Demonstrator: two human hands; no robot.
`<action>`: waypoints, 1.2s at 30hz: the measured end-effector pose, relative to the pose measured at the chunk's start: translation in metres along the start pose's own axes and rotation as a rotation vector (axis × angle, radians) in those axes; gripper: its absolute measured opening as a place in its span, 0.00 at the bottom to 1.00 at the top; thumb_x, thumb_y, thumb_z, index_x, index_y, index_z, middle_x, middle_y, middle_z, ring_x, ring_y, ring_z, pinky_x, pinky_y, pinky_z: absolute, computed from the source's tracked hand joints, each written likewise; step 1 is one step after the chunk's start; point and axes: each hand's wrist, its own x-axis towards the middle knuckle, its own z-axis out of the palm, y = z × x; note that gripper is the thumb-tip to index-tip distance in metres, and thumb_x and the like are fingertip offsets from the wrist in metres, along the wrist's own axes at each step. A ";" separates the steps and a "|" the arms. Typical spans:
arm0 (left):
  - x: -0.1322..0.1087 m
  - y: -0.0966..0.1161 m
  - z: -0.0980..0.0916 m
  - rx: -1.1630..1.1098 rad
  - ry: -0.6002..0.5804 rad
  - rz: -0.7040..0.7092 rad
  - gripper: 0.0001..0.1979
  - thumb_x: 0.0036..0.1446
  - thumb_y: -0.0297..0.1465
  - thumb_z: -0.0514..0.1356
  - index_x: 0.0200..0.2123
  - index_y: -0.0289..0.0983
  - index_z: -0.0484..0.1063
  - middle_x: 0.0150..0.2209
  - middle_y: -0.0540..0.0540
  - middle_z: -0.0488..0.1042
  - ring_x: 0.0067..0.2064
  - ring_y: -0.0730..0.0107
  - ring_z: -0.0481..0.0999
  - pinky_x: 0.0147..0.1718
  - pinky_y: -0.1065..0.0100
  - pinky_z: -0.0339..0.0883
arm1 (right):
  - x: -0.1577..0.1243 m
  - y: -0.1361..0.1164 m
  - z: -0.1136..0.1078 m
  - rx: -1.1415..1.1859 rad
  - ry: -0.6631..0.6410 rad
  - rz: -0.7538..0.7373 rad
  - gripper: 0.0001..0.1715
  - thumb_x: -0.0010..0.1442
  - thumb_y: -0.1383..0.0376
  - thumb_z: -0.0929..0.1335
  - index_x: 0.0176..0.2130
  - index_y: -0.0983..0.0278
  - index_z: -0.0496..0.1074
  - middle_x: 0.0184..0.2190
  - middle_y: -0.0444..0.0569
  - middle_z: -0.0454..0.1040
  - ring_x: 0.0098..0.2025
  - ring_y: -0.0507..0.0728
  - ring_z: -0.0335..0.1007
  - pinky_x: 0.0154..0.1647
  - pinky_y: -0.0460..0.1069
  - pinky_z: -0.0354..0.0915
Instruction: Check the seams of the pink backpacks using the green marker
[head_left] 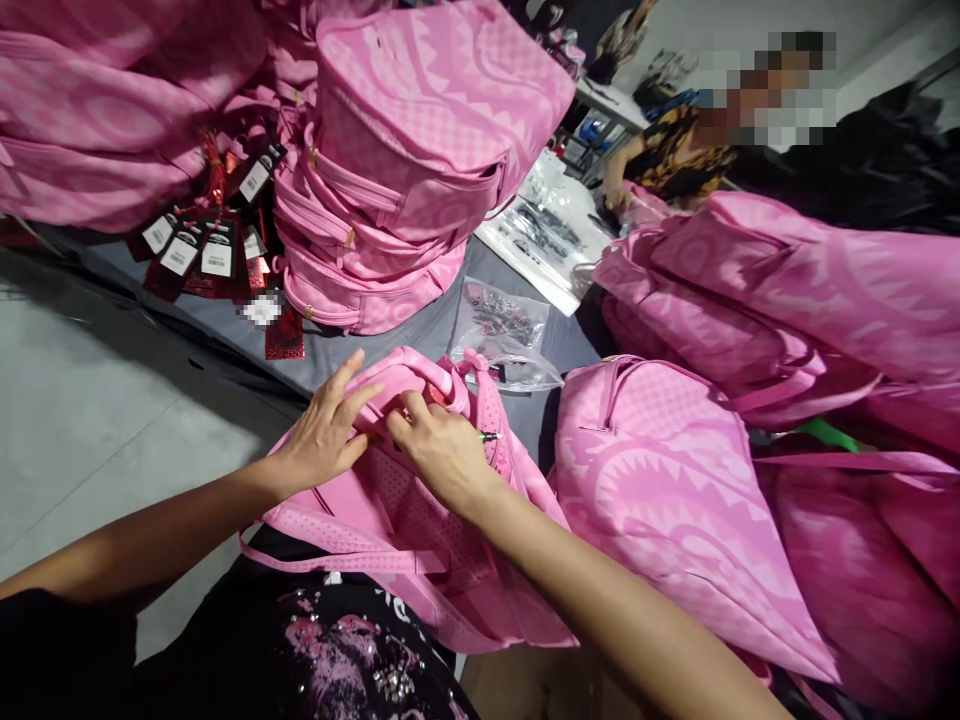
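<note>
A pink backpack (382,490) lies in front of me, its padded mesh back and straps facing up. My left hand (324,432) rests at its top edge, fingers spread apart over the pink fabric. Close beside it, my right hand (442,450) is closed, with fingertips bent down at the top of the backpack. A slim green-and-black tool (489,436) with a pointed tip sticks out from under the right hand; its exact kind is unclear. Something small and red (435,394) shows at the backpack top, partly hidden by the fingers.
A stack of pink backpacks (420,150) stands on the grey-covered table (315,360). Black-and-red tags (217,250) hang left of it. A clear plastic bag (502,325) holds small parts. More backpacks (667,490) crowd the right, with another person (682,150) behind.
</note>
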 end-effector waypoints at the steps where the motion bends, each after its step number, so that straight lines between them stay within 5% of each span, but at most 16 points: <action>1: 0.001 0.000 0.000 -0.034 0.017 -0.036 0.41 0.54 0.18 0.60 0.68 0.38 0.50 0.73 0.31 0.40 0.72 0.50 0.52 0.67 0.47 0.59 | 0.000 -0.001 -0.001 -0.018 -0.013 -0.007 0.21 0.72 0.69 0.53 0.51 0.65 0.69 0.49 0.60 0.73 0.40 0.60 0.76 0.29 0.49 0.61; 6: 0.001 -0.001 -0.003 -0.065 0.017 -0.085 0.44 0.57 0.21 0.61 0.71 0.40 0.44 0.73 0.33 0.40 0.73 0.52 0.52 0.68 0.49 0.58 | 0.004 0.003 -0.007 0.122 -0.058 -0.031 0.15 0.72 0.66 0.58 0.50 0.65 0.70 0.43 0.54 0.74 0.41 0.60 0.76 0.32 0.50 0.64; 9: -0.001 -0.007 -0.004 0.016 -0.037 -0.043 0.43 0.60 0.26 0.62 0.72 0.40 0.42 0.72 0.31 0.47 0.72 0.49 0.52 0.67 0.46 0.59 | 0.006 0.006 -0.008 0.220 0.001 -0.026 0.12 0.71 0.63 0.61 0.49 0.63 0.71 0.45 0.51 0.74 0.42 0.58 0.75 0.34 0.49 0.63; 12: 0.000 -0.013 -0.004 0.104 -0.033 -0.033 0.43 0.62 0.31 0.62 0.73 0.40 0.40 0.67 0.30 0.59 0.67 0.47 0.63 0.62 0.47 0.66 | 0.003 0.009 -0.007 0.212 0.034 -0.021 0.14 0.72 0.66 0.59 0.50 0.63 0.72 0.45 0.51 0.74 0.42 0.58 0.75 0.34 0.49 0.63; 15: 0.002 -0.016 -0.004 0.134 -0.018 -0.062 0.43 0.62 0.37 0.63 0.72 0.38 0.43 0.61 0.31 0.67 0.60 0.48 0.72 0.57 0.50 0.71 | -0.013 0.018 0.000 0.152 0.021 -0.028 0.16 0.72 0.67 0.59 0.49 0.66 0.72 0.45 0.54 0.74 0.44 0.59 0.75 0.36 0.50 0.64; 20: 0.001 -0.013 -0.002 0.092 -0.004 -0.105 0.38 0.62 0.42 0.62 0.70 0.38 0.51 0.61 0.34 0.69 0.59 0.51 0.74 0.58 0.53 0.69 | -0.062 0.044 0.020 0.022 -0.086 0.044 0.13 0.69 0.72 0.60 0.47 0.69 0.72 0.42 0.56 0.74 0.43 0.60 0.74 0.36 0.50 0.66; 23: -0.001 -0.014 -0.002 0.001 -0.060 -0.298 0.40 0.61 0.44 0.62 0.69 0.37 0.52 0.61 0.36 0.70 0.60 0.53 0.73 0.60 0.54 0.67 | -0.073 0.051 0.027 -0.024 -0.104 0.052 0.14 0.68 0.74 0.60 0.47 0.69 0.72 0.42 0.58 0.74 0.44 0.62 0.75 0.36 0.51 0.67; 28: -0.015 -0.026 -0.017 -0.162 -0.360 -0.681 0.45 0.49 0.51 0.65 0.65 0.35 0.59 0.60 0.37 0.71 0.59 0.48 0.73 0.61 0.50 0.65 | -0.051 0.033 0.029 0.068 -0.041 0.218 0.17 0.69 0.74 0.58 0.51 0.69 0.70 0.49 0.62 0.72 0.46 0.62 0.76 0.38 0.51 0.70; 32: -0.016 -0.021 -0.033 -0.225 -0.436 -0.704 0.38 0.49 0.56 0.62 0.56 0.36 0.69 0.51 0.41 0.79 0.51 0.51 0.79 0.53 0.56 0.71 | -0.053 0.012 0.015 0.139 0.094 0.363 0.21 0.71 0.73 0.53 0.56 0.67 0.65 0.51 0.60 0.72 0.44 0.59 0.76 0.34 0.49 0.69; 36: 0.021 0.015 -0.061 -0.124 -0.352 -0.592 0.37 0.46 0.58 0.63 0.52 0.41 0.73 0.44 0.48 0.82 0.44 0.51 0.81 0.45 0.58 0.75 | -0.115 -0.006 0.007 0.493 0.235 0.438 0.13 0.67 0.69 0.62 0.49 0.66 0.71 0.42 0.53 0.77 0.43 0.58 0.75 0.38 0.49 0.68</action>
